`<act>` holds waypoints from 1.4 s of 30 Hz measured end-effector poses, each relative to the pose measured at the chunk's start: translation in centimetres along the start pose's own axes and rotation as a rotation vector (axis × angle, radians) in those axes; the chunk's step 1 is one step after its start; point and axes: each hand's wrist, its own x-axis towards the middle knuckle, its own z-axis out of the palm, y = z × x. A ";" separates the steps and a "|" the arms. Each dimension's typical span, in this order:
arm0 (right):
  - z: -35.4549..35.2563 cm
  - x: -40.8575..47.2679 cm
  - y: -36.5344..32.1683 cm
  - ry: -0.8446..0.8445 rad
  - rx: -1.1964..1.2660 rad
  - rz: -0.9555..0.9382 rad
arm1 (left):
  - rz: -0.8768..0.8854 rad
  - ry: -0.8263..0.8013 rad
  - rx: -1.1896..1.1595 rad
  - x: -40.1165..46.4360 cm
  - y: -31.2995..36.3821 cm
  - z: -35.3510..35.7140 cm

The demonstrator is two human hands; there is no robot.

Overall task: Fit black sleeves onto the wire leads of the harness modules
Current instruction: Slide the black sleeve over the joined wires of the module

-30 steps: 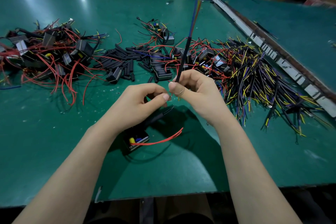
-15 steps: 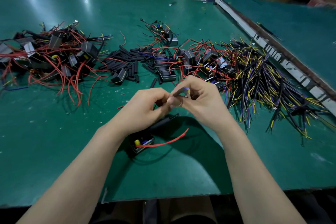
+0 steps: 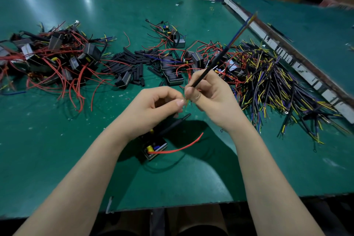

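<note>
The right hand (image 3: 207, 99) now pinches a sleeved wire bundle (image 3: 220, 59) near its lower end, and the bundle points up and away to the right; half a second ago it was folded down inside the fingers, so it has swung out again; the left hand (image 3: 157, 105) pinches thin bare wire tips just beside the right thumb, fingers curled; I judge that the ends are being joined or lined up; the harness module (image 3: 154, 148) lies on the green surface (image 3: 57, 159) under the left wrist, its red lead (image 3: 180, 146) not yet sleeved; loose black sleeves (image 3: 130, 63) wait farther back.
</note>
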 end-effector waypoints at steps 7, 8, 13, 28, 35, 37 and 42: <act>1.1 0.1 0.5 0.061 0.033 0.049 | 0.029 0.194 -0.002 0.4 -1.0 0.2; 1.2 0.1 0.6 0.071 0.019 0.050 | 0.043 0.228 0.068 0.4 -1.2 0.3; 1.8 0.1 0.4 0.072 -0.009 0.045 | 0.200 0.406 0.422 0.4 -1.4 0.5; 1.3 -0.1 0.2 0.009 0.104 0.163 | 0.100 0.370 0.282 0.6 -1.5 0.4; 1.1 0.0 0.2 0.066 -0.100 0.038 | 0.010 0.398 0.276 0.6 -1.8 0.5; 1.1 0.0 0.3 0.063 -0.115 0.032 | 0.004 0.366 0.254 0.7 -1.8 0.4; 1.3 0.1 0.6 0.086 -0.090 0.061 | 0.003 0.315 0.187 0.7 -1.7 0.5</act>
